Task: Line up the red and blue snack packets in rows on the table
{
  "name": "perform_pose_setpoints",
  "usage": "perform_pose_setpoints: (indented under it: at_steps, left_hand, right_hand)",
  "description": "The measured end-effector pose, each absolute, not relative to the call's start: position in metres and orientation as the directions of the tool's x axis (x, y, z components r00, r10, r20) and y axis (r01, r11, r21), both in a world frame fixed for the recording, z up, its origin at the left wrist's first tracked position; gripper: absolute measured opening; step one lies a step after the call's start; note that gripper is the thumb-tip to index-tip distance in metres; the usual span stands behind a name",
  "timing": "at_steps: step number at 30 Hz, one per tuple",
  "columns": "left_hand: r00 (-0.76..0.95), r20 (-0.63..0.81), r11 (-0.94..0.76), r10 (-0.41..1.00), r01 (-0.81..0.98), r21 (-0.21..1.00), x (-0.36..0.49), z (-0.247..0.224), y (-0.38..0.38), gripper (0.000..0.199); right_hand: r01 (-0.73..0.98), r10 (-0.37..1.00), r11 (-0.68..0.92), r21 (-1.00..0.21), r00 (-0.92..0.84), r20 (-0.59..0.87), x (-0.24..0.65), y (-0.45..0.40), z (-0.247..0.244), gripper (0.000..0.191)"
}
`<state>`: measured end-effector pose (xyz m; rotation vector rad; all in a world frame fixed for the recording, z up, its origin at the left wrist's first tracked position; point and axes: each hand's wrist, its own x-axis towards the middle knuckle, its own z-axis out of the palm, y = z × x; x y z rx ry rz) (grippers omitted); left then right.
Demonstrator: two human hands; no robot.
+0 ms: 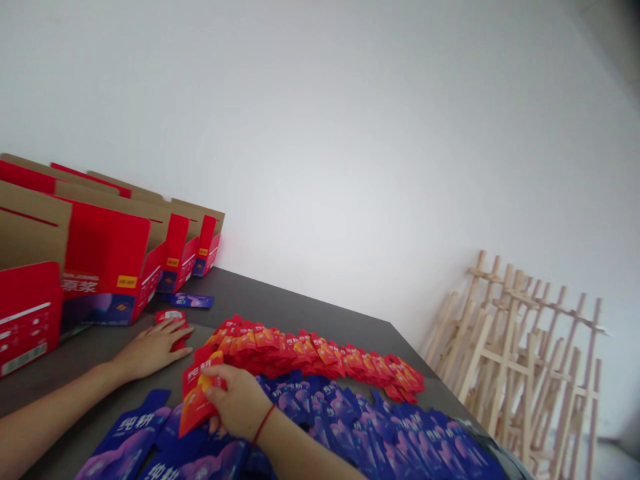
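My left hand (153, 348) rests low over the dark table, its fingers and thumb around a red pouch (171, 316) that is partly covered by the hand. Between the thumb and fingers of my right hand (241, 403) are red-and-orange pouches (196, 393) with white lettering, held upright; how many overlap there I cannot tell. Just beyond that hand runs a long overlapping row of red pouches (305, 352). Blue-purple pouches (370, 427) spread in a thick layer beneath and to the right of my right forearm. More blue pouches (127, 430) lie nearer me on the left.
Several open red cardboard boxes (107, 260) with brown insides stand along the left by the white wall (320, 167). A blue pouch (193, 301) lies beside them on the dark tabletop (260, 298). Past the table's right edge, wooden frames (520, 353) lean against the wall.
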<state>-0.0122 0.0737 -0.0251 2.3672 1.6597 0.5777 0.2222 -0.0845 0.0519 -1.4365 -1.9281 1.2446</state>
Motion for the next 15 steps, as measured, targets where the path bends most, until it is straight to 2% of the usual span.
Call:
perform_pose_setpoints:
  at_steps: [7,12,15]
  left_hand:
    - [0.368,0.226,-0.428,0.902,0.835,0.347,-0.035,-0.020,0.054,0.079]
    - [0.355,0.234,-0.417,0.905,0.845,0.333,-0.046,-0.013,0.045,0.055]
    - [0.369,0.342,-0.471,0.865,0.830,0.298,-0.052,-0.003,0.041,0.049]
  right_hand:
    - [0.531,0.934,0.112,-0.840,-0.344,-0.092,0.227,-0.085,0.040,0.048]
    - [0.562,0.942,0.142,-0.815,-0.330,-0.064,0.227,-0.089,0.045,0.051]
    - [0.562,0.944,0.158,-0.812,-0.328,-0.043,0.230,-0.092,0.051,0.051]
